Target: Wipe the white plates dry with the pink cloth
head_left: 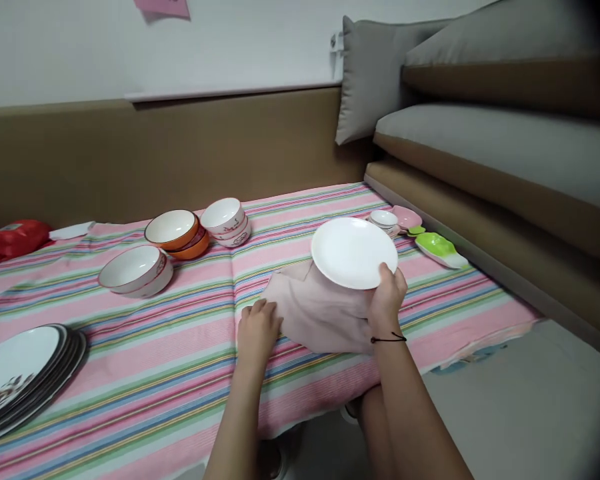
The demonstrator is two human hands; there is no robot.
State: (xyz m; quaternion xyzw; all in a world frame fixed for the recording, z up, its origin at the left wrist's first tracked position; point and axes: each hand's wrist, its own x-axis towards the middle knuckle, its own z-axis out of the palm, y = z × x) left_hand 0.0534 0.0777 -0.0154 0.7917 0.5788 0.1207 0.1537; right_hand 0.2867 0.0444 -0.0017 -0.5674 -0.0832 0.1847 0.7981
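Observation:
My right hand (387, 293) grips the near rim of a plain white plate (353, 252), held tilted just above the striped tablecloth (180, 347). A pale pink cloth (320, 310) lies under the plate and spreads toward me. My left hand (257, 330) rests on the left corner of that cloth, fingers curled down onto it. A thin black band circles my right wrist.
White bowls (135, 270), orange bowls (175, 233) and a stack of patterned bowls (227, 221) sit at the back left. Dark-rimmed plates (23, 377) are stacked at the near left. Small dishes (387, 220) and a green dish (437, 248) lie right, by the sofa (505, 160).

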